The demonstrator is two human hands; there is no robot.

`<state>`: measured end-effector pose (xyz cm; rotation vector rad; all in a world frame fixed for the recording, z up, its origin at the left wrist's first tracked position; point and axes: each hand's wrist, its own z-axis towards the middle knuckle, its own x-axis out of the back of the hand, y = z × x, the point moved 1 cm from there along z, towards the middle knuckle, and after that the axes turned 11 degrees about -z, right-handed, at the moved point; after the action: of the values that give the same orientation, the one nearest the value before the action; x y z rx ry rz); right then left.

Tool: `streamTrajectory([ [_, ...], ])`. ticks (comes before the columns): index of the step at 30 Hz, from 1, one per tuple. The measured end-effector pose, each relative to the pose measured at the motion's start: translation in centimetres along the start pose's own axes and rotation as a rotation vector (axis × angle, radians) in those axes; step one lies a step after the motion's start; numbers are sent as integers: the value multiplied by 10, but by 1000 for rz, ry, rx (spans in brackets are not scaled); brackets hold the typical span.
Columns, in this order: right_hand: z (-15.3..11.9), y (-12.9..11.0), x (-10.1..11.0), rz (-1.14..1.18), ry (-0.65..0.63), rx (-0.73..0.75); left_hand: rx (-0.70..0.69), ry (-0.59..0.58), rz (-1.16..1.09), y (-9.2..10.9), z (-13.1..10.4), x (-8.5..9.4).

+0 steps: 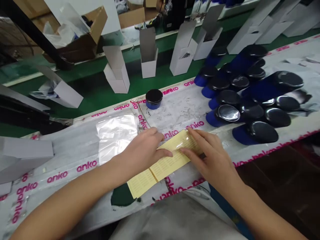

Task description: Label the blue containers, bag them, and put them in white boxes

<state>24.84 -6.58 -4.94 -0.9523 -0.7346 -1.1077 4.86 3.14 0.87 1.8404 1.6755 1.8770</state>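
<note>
A stack of yellow printed sheets [167,163] lies slanted over the near edge of the worktable, with a shiny clear film at its upper right end. My left hand [143,148] rests at the upper edge of the stack, fingers curled and thumb stretched over the paper. At the right end, my right hand [207,150] pinches the paper and film between thumb and fingers. Clear plastic bags [116,131] lie flat beside my left hand. Beyond the hands stands a round jar [154,98] with a black top and blue base.
Blue containers with black tops [251,110] crowd the right side. Open white boxes [148,63] line the green conveyor [93,83] behind the table. A brown carton [97,26] holds plastic bags at the back left. Another white box [27,151] is at the left.
</note>
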Motion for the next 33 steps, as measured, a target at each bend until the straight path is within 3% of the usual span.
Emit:
streamTrajectory([
  [4, -2, 5, -1, 4, 7, -43, 43, 54, 17, 12, 22, -15],
  [9, -5, 3, 2, 160, -16, -109, -28, 55, -120, 16, 34, -21],
  [12, -5, 5, 5, 226, -27, -94, -46, 49, -228, 12, 30, -22],
  [16, -3, 5, 9, 115, -27, -118, -88, -28, -261, 6, 19, -24],
  [20, -4, -17, 12, 169, -142, -35, -56, -45, -307, 1, 3, -19],
  [23, -6, -36, 11, 295, -175, -14, 52, -37, -322, -2, -8, -13],
  [27, -6, -37, 6, 424, -140, -52, 183, 32, -425, -7, -14, -9],
  [30, -1, -29, 4, 452, -79, -35, 153, 75, -547, -9, -14, -9],
  [33, 4, -27, 5, 456, -37, 9, 110, 31, -647, -9, -15, -8],
])
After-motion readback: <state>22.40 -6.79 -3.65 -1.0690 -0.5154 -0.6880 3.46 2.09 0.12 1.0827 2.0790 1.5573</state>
